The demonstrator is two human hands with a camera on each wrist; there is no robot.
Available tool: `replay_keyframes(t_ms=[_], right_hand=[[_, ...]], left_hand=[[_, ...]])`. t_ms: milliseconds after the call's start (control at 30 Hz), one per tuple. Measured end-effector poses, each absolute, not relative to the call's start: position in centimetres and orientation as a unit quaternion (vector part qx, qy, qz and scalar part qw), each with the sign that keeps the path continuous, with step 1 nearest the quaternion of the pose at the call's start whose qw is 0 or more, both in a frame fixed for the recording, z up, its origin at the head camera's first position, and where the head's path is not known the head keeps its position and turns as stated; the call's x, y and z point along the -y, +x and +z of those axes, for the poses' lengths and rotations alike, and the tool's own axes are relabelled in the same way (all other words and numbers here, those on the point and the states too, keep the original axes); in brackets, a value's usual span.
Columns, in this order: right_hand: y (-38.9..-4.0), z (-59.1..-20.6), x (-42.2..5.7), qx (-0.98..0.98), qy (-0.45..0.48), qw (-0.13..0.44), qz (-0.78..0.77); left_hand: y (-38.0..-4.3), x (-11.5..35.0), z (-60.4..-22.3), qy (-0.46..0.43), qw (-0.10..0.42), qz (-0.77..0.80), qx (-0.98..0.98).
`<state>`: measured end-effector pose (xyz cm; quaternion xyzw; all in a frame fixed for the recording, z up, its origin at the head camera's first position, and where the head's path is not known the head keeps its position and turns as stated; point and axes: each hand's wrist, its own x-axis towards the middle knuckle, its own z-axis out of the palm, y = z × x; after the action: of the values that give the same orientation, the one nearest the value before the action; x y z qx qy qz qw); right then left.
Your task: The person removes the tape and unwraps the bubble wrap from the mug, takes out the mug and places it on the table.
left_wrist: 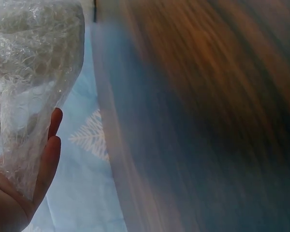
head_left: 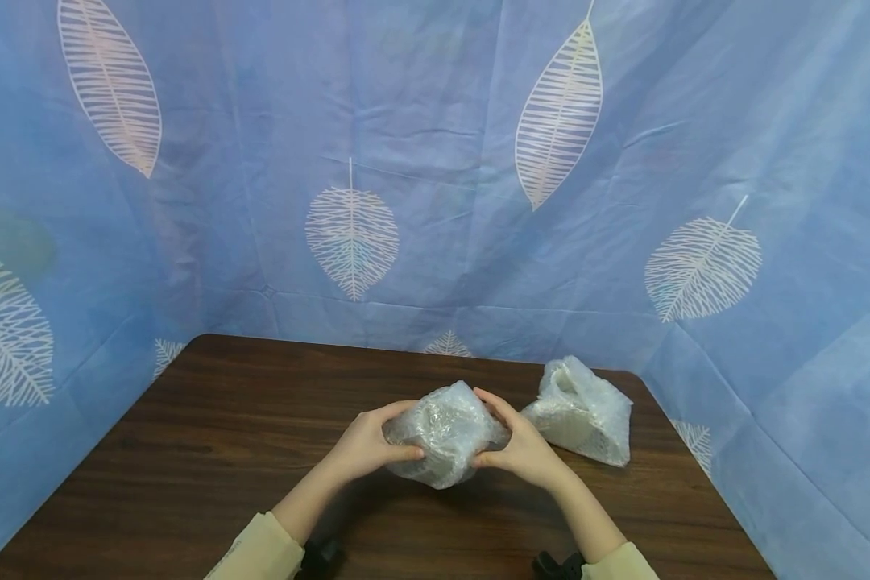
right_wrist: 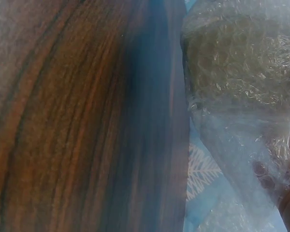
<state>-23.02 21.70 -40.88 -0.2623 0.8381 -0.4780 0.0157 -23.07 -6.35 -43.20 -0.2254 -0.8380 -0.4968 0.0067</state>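
Over table (head_left: 188,451): left hand (head_left: 368,445), right hand (head_left: 524,451), curved wide, grip bubble-wrap bundle (head_left: 444,439).

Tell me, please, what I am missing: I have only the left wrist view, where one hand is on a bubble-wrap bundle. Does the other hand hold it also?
Observer: Yes. In the head view, the right hand grips the bubble-wrap bundle from its other side.
Operator: Thank you. Is some other object lying on the table?
Observer: Yes, a second piece of bubble wrap lies beyond the right hand, toward the far right corner.
Operator: And which colour do the sleeves have? They are outside my picture.
Observer: Both are pale yellow in the head view.
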Motion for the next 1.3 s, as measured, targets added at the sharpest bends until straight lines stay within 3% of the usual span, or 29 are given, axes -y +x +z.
replay_keyframes(t_ms=[633, 1300], right_hand=[[-26.4, -42.2, -20.0, -0.843, -0.276, 0.032, -0.461], [-27.5, -43.2, -19.2, -0.841, -0.268, 0.065, -0.466]], left_hand=[[-24.9, 8.1, -44.1, -0.212, 0.014, -0.500, 0.840], [-26.4, 8.7, -45.9, -0.200, 0.009, -0.492, 0.847]])
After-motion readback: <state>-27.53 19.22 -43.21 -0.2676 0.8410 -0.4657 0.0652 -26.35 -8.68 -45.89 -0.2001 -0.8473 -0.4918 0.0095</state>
